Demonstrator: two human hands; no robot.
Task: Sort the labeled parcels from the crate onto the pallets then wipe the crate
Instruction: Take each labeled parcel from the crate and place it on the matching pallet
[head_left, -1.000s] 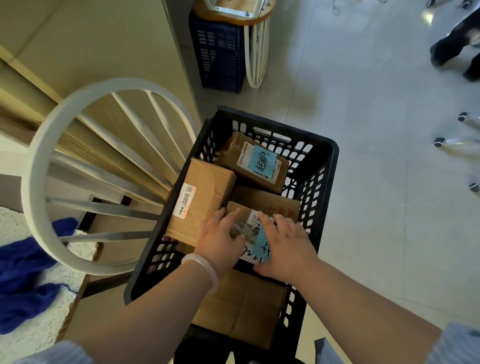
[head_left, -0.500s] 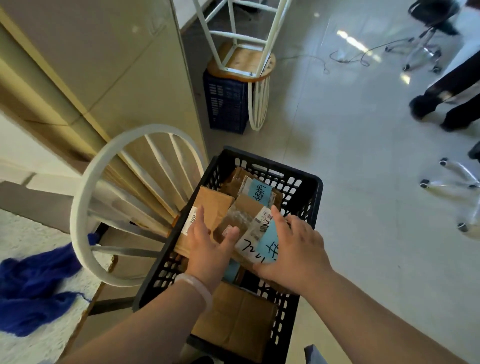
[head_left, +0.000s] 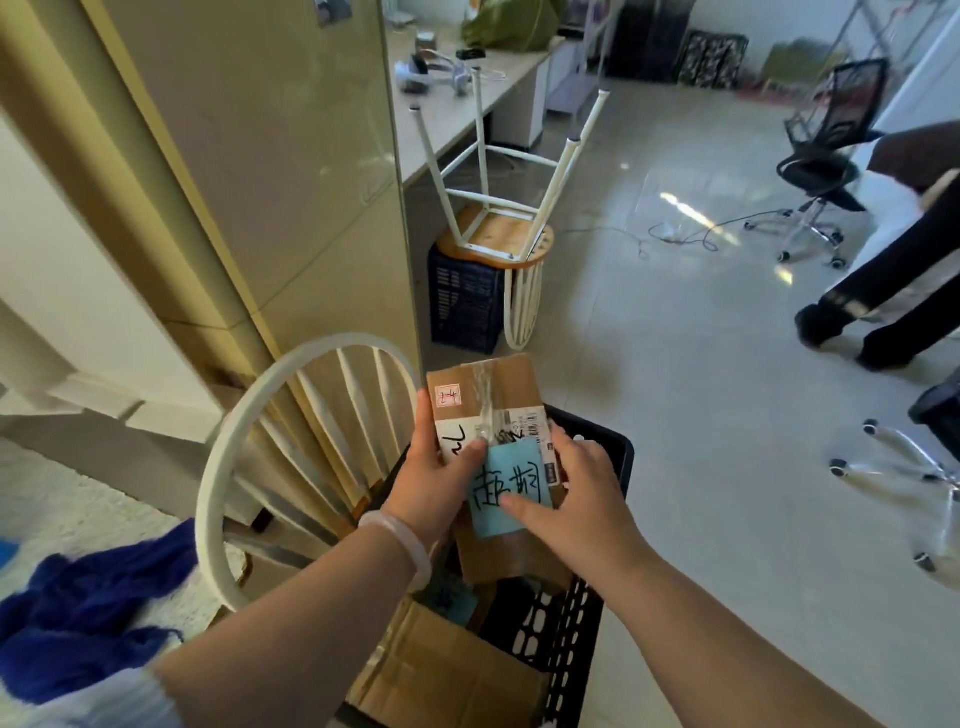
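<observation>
A brown cardboard parcel (head_left: 493, 395) with a white shipping label and a blue handwritten note (head_left: 506, 491) is held up above the black plastic crate (head_left: 602, 447). My left hand (head_left: 436, 478) grips its left edge, thumb on the label. My right hand (head_left: 571, 493) holds its right edge, thumb pressed on the blue note. Another cardboard parcel (head_left: 447, 675) lies in the near end of the crate. The rest of the crate's inside is hidden behind the lifted parcel and my hands.
A white chair back (head_left: 234, 441) lies left of the crate, beside a beige cabinet (head_left: 249, 156). A blue cloth (head_left: 88, 613) lies at lower left. Ahead, an upturned stool (head_left: 498, 228) rests on a dark blue crate (head_left: 462, 301). A person's legs (head_left: 883, 306) and office chairs stand right.
Both hands have lifted the blue-noted parcel out of the crate and turned it upright. My view has tipped up to show more of the room.
</observation>
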